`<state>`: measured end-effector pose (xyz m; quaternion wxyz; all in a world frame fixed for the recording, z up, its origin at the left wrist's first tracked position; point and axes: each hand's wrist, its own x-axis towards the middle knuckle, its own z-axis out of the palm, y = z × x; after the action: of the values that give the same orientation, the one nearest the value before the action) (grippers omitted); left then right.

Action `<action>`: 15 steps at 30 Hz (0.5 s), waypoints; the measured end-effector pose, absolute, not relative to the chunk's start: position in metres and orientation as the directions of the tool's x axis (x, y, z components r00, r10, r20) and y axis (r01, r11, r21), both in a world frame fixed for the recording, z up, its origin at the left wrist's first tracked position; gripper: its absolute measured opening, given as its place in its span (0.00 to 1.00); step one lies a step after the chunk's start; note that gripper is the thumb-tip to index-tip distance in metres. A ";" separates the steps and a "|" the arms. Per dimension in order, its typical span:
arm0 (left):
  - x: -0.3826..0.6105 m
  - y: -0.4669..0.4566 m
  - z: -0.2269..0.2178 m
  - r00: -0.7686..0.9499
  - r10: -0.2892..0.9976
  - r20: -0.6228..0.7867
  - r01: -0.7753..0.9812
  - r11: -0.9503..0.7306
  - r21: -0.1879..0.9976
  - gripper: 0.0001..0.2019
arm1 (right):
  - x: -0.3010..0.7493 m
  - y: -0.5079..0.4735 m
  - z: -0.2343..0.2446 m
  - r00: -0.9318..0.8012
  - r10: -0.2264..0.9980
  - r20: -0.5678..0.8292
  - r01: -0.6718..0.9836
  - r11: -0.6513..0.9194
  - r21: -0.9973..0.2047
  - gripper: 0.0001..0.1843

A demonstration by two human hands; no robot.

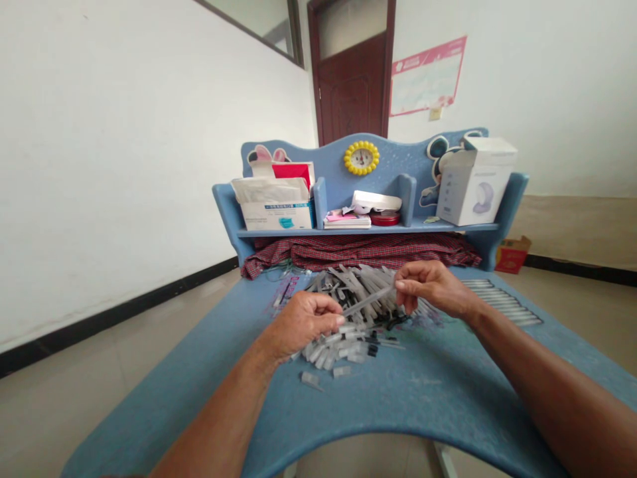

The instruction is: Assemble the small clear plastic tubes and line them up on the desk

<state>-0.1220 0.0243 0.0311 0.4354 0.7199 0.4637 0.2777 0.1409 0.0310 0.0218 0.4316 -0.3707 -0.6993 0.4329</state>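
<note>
Blue counter (174, 405) carries a loose heap of translucent plastic tubes (365, 277); just above it, the left hand (306, 322) and right hand (432, 287) clamp their fingers on opposite ends of one slim tube (369, 301), apparently to steady it. Short cap-like pieces (328, 352) lie nearer, perhaps for easy reach.

Tube (369, 301): slim, translucent, pale grey. Held between left hand (302, 324) and right hand (432, 287), above pile; slanted, right end higher. Pile (365, 279): long translucent strips and dark pieces, loosely heaped, overlapping, mixed directions. Caps (328, 350): short, frosted, clustered on near side of pile; two lie apart, nearest front. Black pieces (372, 348): small, at right edge of caps. Row (502, 303): pale slender tubes, parallel, lying flat, right of pile.
</note>
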 end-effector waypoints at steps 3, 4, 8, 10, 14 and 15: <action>-0.122 0.024 0.031 0.421 0.907 -0.011 0.432 -0.190 0.882 0.10 | 0.140 0.031 0.020 -0.340 0.909 0.242 0.245 0.335 -0.910 0.26; -0.122 0.024 0.031 0.422 0.906 -0.009 0.433 -0.193 0.880 0.11 | 0.140 0.032 0.019 -0.332 0.916 0.227 0.268 0.322 -0.908 0.28; -0.122 0.025 0.030 0.420 0.907 0.001 0.435 -0.202 0.878 0.11 | 0.141 0.032 0.020 -0.337 0.904 0.262 0.226 0.348 -0.910 0.24; -0.122 0.025 0.030 0.422 0.906 -0.002 0.437 -0.202 0.876 0.11 | 0.141 0.032 0.020 -0.350 0.897 0.268 0.222 0.358 -0.907 0.23; -0.121 0.024 0.031 0.414 0.910 -0.004 0.445 -0.199 0.873 0.11 | 0.140 0.033 0.019 -0.333 0.920 0.206 0.270 0.303 -0.914 0.28; -0.121 0.024 0.031 0.411 0.912 -0.003 0.447 -0.199 0.872 0.11 | 0.140 0.033 0.018 -0.330 0.920 0.210 0.262 0.303 -0.916 0.26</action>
<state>-0.1210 0.0241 0.0307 0.4251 0.7243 0.4689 0.2734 0.1397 0.0328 0.0182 0.3976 -0.4208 -0.7024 0.4141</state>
